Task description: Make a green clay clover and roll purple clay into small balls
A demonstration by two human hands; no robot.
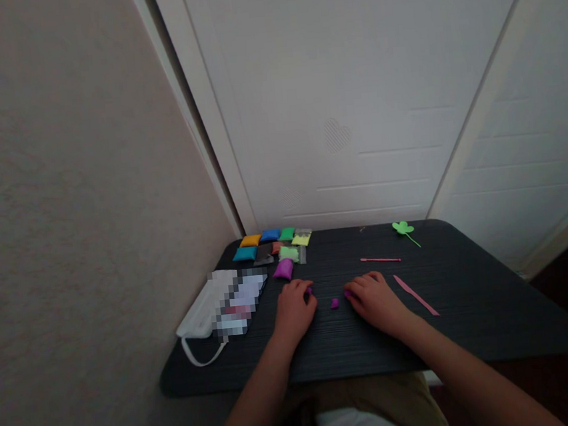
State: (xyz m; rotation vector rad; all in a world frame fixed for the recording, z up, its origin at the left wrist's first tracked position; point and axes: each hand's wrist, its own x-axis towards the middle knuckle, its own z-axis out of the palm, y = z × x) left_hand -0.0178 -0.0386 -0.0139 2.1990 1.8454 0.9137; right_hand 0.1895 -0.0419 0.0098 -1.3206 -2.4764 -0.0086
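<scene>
The left hand (296, 309) rested low in the centre of the frame, its thumb and fingertips pinching a small purple bit (310, 291); the right hand (377, 301) lay just right of centre, its grip closed on another purple piece (347, 294) that peeped out at the fingertips; a loose purple lump (334, 303) sat on the dark surface (479, 315) in the gap between them, touching neither, probably left there so that either hand could reach it. Both wrists lay low over the surface, perhaps to steady the fingers for such small pieces.

The purple packet (284, 269) was just beyond the left hand, nearer than the other coloured packets (245, 253), seemingly for easy reach; those sat bunched at the back, left of centre. The phone (246, 297), its screen blurred out, lay left of the left hand against a white case (201, 315), perhaps placed for a glance; a pink knife (415, 294) and a pink stick (380, 259) lay right of centre, apart from the right hand; a green flower (403, 228) was at the back, farther right.
</scene>
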